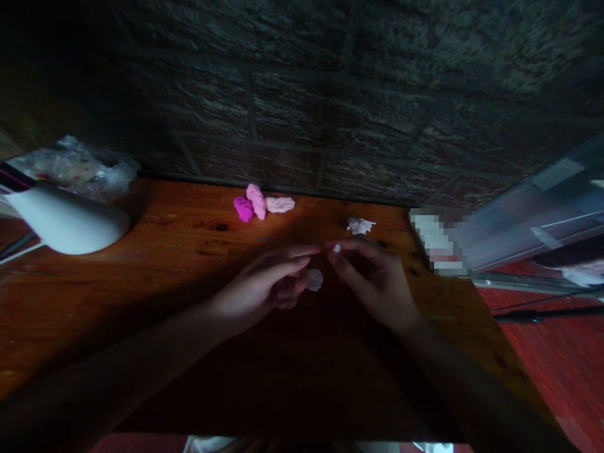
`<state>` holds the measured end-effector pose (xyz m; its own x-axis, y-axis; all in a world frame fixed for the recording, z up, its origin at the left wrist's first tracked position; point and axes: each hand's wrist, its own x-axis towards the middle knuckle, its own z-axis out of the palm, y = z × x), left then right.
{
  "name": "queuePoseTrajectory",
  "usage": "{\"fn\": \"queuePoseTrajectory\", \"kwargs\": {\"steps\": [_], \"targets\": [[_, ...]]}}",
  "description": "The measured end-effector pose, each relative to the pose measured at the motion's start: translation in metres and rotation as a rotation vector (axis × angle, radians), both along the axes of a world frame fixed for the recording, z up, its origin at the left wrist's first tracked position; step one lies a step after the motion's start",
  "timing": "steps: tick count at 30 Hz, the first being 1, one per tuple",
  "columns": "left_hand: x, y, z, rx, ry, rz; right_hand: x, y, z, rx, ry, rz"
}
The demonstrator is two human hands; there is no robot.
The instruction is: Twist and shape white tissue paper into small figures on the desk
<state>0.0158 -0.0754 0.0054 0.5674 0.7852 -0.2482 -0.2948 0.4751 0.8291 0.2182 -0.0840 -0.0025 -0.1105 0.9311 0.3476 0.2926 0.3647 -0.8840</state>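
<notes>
Over the middle of the table, my right hand point(377, 277) pinches a tiny white bit of modelling clay point(336, 248) between thumb and index finger. Facing it from the left is my left hand point(271, 277), its index finger stretched toward that bit and its lower fingers curled. A pale, thin round clay piece point(315, 279) shows at the curled fingertips and seems held there; shadow hides the exact contact. Behind the hands lie a magenta clay lump point(243, 209), a pink lump point(256, 201) and a pale pink lump point(280, 204). A ragged white clay piece point(361, 226) lies beyond my right hand.
A white lamp-like object point(70, 217) stands at the left, with a crumpled clear plastic bag point(80, 167) behind it. A dark brick-patterned wall point(283, 94) closes off the wooden table's point(189, 264) back. At the right edge lies a blurred-out pale box point(436, 242) beside a clear panel point(533, 207).
</notes>
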Motion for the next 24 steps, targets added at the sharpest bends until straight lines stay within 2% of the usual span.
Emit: {"fn": "queuePoseTrajectory", "kwargs": {"steps": [3,7,9,12,15,19,24], "targets": [[0.0,0.013,0.004,0.184,0.095,0.075,0.004,0.002,0.002,-0.084,0.069,0.044],[0.001,0.042,0.013,0.437,0.282,0.095,0.012,0.006,0.007,-0.166,0.153,0.079],[0.005,0.056,0.015,0.571,0.394,0.086,0.017,0.01,0.011,-0.18,0.158,0.059],[0.015,0.073,0.015,0.868,0.551,0.04,0.029,0.016,0.017,-0.188,0.121,0.009],[0.027,0.085,0.012,1.078,0.647,-0.042,0.048,0.023,0.013,-0.18,0.053,-0.037],[0.043,0.102,0.003,1.128,0.736,-0.092,0.078,0.028,-0.007,-0.18,-0.103,-0.174],[0.064,0.131,-0.012,1.073,0.78,-0.094,0.096,0.038,-0.024,-0.201,-0.09,-0.296]]}}
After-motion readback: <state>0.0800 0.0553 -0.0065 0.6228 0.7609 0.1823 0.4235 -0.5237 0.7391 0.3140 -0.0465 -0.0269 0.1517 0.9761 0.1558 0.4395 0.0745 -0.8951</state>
